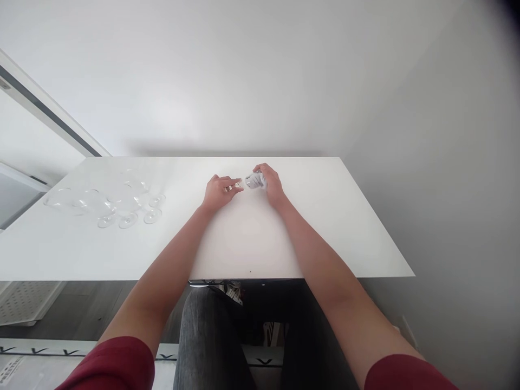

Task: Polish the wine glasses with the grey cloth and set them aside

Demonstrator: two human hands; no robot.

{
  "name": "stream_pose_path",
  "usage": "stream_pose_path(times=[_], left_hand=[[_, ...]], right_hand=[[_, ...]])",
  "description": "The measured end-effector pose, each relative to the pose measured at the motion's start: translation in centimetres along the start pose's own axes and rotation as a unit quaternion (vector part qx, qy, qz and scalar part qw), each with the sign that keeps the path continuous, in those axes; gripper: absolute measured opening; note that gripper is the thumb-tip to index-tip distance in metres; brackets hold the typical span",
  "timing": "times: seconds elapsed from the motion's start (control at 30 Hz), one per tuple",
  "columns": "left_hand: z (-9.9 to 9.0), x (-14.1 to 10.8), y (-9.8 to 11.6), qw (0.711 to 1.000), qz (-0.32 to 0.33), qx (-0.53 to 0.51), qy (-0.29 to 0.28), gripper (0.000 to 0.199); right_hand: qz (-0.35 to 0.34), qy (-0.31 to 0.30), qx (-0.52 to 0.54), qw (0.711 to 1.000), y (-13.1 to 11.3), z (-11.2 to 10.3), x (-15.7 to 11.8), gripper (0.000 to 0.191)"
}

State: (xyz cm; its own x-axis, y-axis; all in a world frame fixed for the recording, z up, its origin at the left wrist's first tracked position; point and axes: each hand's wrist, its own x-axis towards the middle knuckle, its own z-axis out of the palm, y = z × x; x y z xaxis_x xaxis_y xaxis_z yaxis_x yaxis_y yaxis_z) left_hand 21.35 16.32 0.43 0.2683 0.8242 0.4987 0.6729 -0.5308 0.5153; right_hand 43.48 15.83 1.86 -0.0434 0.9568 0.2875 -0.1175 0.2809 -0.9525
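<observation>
Two hands over the table (247, 244), toward its far edge. Left hand (218, 193): grip pinches one small clear piece (239, 184). Right hand (271, 185): grip curled round one grey-white item (254, 180), just beside it (can't tell if joined). Stemmed glasses (128, 220) at left: at least four.

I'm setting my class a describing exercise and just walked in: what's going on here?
A person is working over a white table. The right hand curls around a greyish-white thing; the left hand pinches a small pale thing beside it. Whether these are parts of one object is too small to tell. To the left, clear stemmed glasses are grouped on the table, apart from both hands.
</observation>
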Motion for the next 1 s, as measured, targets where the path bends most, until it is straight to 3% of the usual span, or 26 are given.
stream_pose_path(times=[0.13, 0.3, 0.4, 0.53, 0.63, 0.7, 0.77, 0.9, 1.0], left_hand=[[0.0, 0.0, 0.1, 0.999, -0.033, -0.01, -0.01, 0.025], [-0.5, -0.5, -0.1, 0.999, 0.019, -0.005, -0.032, 0.026], [-0.6, -0.5, 0.1, 0.999, -0.005, -0.013, -0.029, 0.023], [-0.6, -0.2, 0.3, 0.998, -0.052, -0.044, 0.0, 0.024], [-0.7, -0.1, 0.3, 0.99, -0.093, -0.086, 0.054, 0.026], [-0.8, -0.1, 0.6, 0.981, -0.115, -0.135, 0.081, 0.029], [-0.9, -0.2, 1.1, 0.975, -0.109, -0.186, 0.055, 0.033], [-1.2, -0.2, 2.0, 0.973, -0.061, -0.22, -0.035, 0.037], [-1.5, -0.1, 2.1, 0.972, -0.063, -0.227, -0.026, 0.044]], right_hand=[[-0.014, 0.037, 0.008, 0.999, -0.4, 0.2, -0.2, 0.042], [0.062, -0.083, -0.018, 0.994, -0.4, -0.2, -0.5, 0.04], [0.087, -0.082, 0.041, 0.992, -0.2, -0.3, -0.3, 0.037], [0.038, 0.017, 0.107, 0.993, 0.5, -0.8, 0.6, 0.031], [0.027, 0.183, 0.159, 0.97, 1.3, -1.5, 1.5, 0.035], [0.035, 0.252, 0.191, 0.948, 1.6, -1.5, 1.8, 0.039], [0.048, 0.21, 0.221, 0.951, 1.5, -0.9, 1.7, 0.041], [0.103, -0.001, 0.271, 0.957, 0.6, 0.8, 0.6, 0.045], [0.095, -0.033, 0.255, 0.962, 0.1, 1.2, 0.0, 0.039]])
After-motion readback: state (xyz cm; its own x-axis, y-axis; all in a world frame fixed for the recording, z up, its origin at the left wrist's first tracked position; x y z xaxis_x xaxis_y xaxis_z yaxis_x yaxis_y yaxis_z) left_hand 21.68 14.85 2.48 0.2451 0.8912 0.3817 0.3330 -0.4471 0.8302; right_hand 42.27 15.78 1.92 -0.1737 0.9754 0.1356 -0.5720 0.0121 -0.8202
